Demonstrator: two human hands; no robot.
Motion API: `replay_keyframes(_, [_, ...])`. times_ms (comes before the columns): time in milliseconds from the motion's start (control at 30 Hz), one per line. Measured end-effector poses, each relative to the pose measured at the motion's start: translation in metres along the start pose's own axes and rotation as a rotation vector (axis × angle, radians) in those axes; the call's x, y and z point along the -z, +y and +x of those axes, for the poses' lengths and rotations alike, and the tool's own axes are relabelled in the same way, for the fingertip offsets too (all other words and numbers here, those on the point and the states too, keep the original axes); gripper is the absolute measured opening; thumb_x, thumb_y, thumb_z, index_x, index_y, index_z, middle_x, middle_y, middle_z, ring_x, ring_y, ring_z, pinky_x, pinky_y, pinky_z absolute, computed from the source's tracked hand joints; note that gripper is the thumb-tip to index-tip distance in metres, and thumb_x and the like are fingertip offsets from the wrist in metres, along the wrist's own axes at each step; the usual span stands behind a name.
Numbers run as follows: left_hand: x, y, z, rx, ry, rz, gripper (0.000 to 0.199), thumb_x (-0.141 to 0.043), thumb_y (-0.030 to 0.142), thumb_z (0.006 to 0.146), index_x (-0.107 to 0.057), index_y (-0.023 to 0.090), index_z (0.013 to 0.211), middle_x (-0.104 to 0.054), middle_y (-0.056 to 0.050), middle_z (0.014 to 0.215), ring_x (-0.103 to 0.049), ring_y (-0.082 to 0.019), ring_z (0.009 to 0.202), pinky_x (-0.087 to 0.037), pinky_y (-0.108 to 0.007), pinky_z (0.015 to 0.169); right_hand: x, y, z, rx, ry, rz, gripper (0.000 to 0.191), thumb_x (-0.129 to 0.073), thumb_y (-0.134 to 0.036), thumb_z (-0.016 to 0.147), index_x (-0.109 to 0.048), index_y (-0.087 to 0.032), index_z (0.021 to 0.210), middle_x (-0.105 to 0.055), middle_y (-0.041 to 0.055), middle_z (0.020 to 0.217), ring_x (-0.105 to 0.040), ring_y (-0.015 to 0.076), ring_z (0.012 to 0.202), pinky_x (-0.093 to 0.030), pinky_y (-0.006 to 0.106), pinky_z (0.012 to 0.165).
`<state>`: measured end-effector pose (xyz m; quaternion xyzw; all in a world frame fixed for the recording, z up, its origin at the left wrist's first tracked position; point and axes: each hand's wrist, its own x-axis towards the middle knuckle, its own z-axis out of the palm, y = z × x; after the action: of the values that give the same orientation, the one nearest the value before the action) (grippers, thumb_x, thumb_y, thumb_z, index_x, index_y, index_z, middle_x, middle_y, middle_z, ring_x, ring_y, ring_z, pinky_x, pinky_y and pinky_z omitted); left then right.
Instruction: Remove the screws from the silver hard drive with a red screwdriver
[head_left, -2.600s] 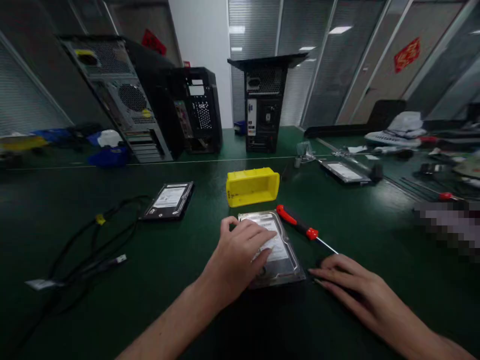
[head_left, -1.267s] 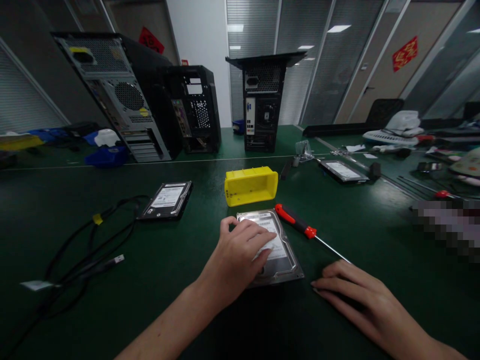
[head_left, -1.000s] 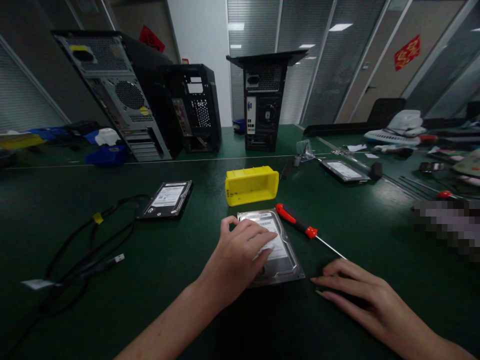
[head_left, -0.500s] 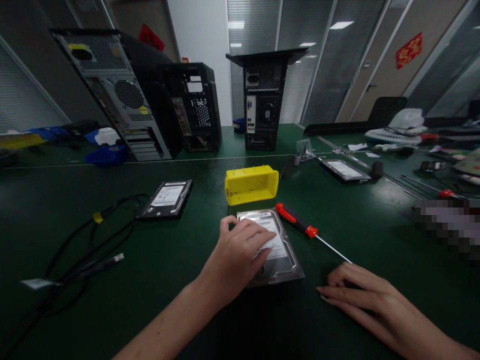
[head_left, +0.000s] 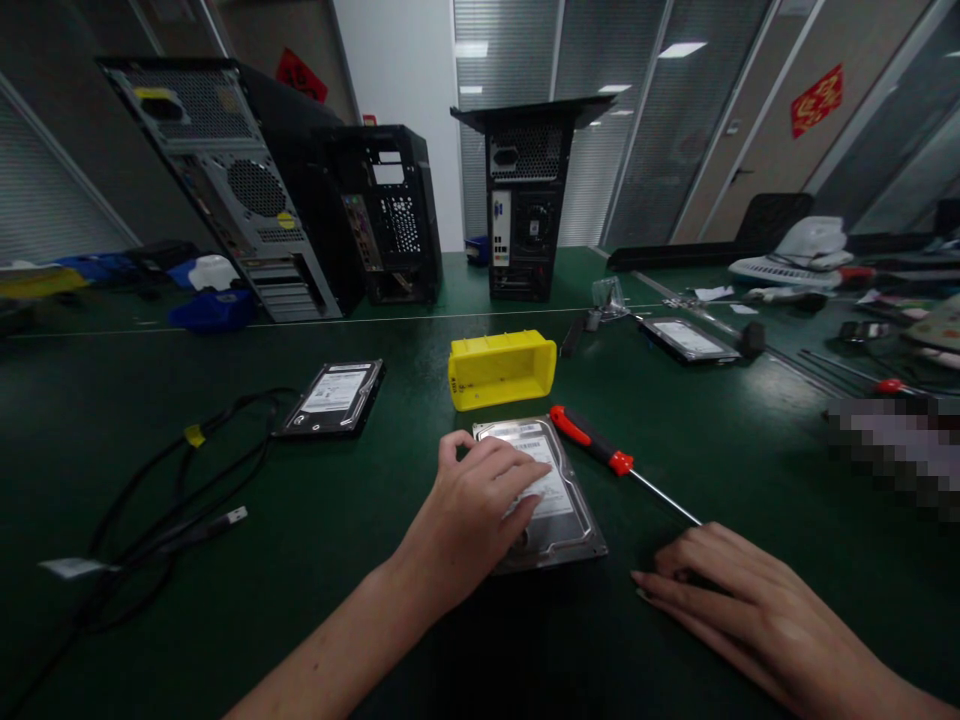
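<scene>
My left hand lies across a silver hard drive with a white label, its fingers loosely apart and covering the left part of the drive. It rests on top rather than gripping. On the right, my right hand rests on the table, some fingers bent and others stretched out, with nothing visible in it. A red and black screwdriver lies beside the drive. Its shaft runs towards my right hand, where the tip is hidden at the knuckles. Just beyond the drive a yellow plastic bin lies on its side, mouth towards me.
Left of the bin lies another hard drive, near a black USB cable. A third hard drive is at the right. Computer cases stand along the back of the green table. A white cap sits far right.
</scene>
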<state>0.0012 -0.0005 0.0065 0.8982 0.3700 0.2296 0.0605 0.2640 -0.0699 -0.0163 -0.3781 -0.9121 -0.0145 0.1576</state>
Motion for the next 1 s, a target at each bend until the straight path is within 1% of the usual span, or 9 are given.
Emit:
replay_keyframes(167, [-0.001,0.000,0.000,-0.001,0.006,-0.004,0.024,-0.055,0.021,0.088,-0.059,0.025,0.111,-0.067,0.000,0.108,-0.056,-0.019,0.101,-0.024,-0.039,0.087,-0.001,0.008,-0.005,-0.068,-0.076,0.055,0.035,-0.055,-0.025,0.086,-0.058,-0.029,0.121,-0.065,0.0043,0.094,-0.062,0.0151,0.084,-0.051,0.025,0.068])
replay_keyframes(367, [-0.001,0.000,0.000,-0.005,0.005,-0.023,0.023,-0.054,0.020,0.089,-0.058,0.025,0.111,-0.067,-0.001,0.108,-0.056,-0.020,0.101,-0.023,-0.040,0.087,0.005,0.006,-0.003,-0.040,-0.112,0.047,0.034,-0.054,-0.025,0.086,-0.059,-0.029,0.120,-0.065,0.0038,0.096,-0.063,0.0150,0.085,-0.051,0.026,0.074])
replay_keyframes(433, [-0.001,0.000,0.000,-0.010,0.001,-0.004,0.024,-0.054,0.021,0.088,-0.058,0.025,0.111,-0.067,-0.001,0.108,-0.056,-0.019,0.101,-0.024,-0.040,0.087,0.004,0.004,0.000,-0.036,-0.124,0.031,0.031,-0.051,-0.024,0.088,-0.061,-0.029,0.117,-0.065,0.0039,0.093,-0.062,0.0149,0.082,-0.050,0.027,0.072])
replay_keyframes(500, [-0.001,0.001,0.000,-0.013,0.002,0.015,0.024,-0.054,0.021,0.088,-0.059,0.025,0.111,-0.066,0.000,0.108,-0.056,-0.019,0.101,-0.024,-0.039,0.088,0.002,0.002,0.002,-0.018,-0.112,0.019,0.028,-0.046,-0.022,0.090,-0.064,-0.027,0.111,-0.065,0.0041,0.088,-0.061,0.0149,0.078,-0.048,0.028,0.069])
replay_keyframes(567, [-0.001,0.001,0.000,-0.013,0.005,0.023,0.024,-0.055,0.021,0.088,-0.059,0.025,0.111,-0.066,0.000,0.107,-0.057,-0.019,0.100,-0.025,-0.039,0.088,0.002,0.000,0.005,0.015,-0.073,0.007,0.027,-0.043,-0.020,0.091,-0.066,-0.025,0.104,-0.064,0.0043,0.084,-0.060,0.0151,0.074,-0.046,0.029,0.067])
replay_keyframes(700, [-0.001,0.000,0.000,-0.007,0.007,-0.004,0.024,-0.055,0.020,0.088,-0.059,0.025,0.111,-0.067,0.000,0.107,-0.056,-0.019,0.100,-0.024,-0.040,0.088,0.006,0.000,0.008,0.062,-0.010,-0.029,0.028,-0.040,-0.020,0.093,-0.066,-0.021,0.103,-0.065,0.0051,0.083,-0.060,0.0151,0.072,-0.047,0.028,0.065])
replay_keyframes(833, [-0.002,0.000,0.000,0.000,0.009,-0.032,0.024,-0.054,0.019,0.088,-0.059,0.025,0.111,-0.067,-0.002,0.107,-0.056,-0.020,0.100,-0.023,-0.041,0.088,0.010,0.000,0.010,0.060,0.007,-0.055,0.030,-0.038,-0.024,0.094,-0.067,-0.019,0.095,-0.066,0.0054,0.078,-0.061,0.0147,0.069,-0.048,0.026,0.060])
replay_keyframes(1000, [-0.003,0.000,0.000,-0.004,0.012,-0.033,0.023,-0.054,0.019,0.088,-0.059,0.025,0.110,-0.067,-0.001,0.107,-0.056,-0.020,0.100,-0.023,-0.041,0.088,0.009,-0.002,0.009,0.048,0.052,-0.057,0.036,-0.032,-0.025,0.096,-0.068,-0.020,0.092,-0.066,0.0053,0.076,-0.062,0.0135,0.065,-0.048,0.024,0.056])
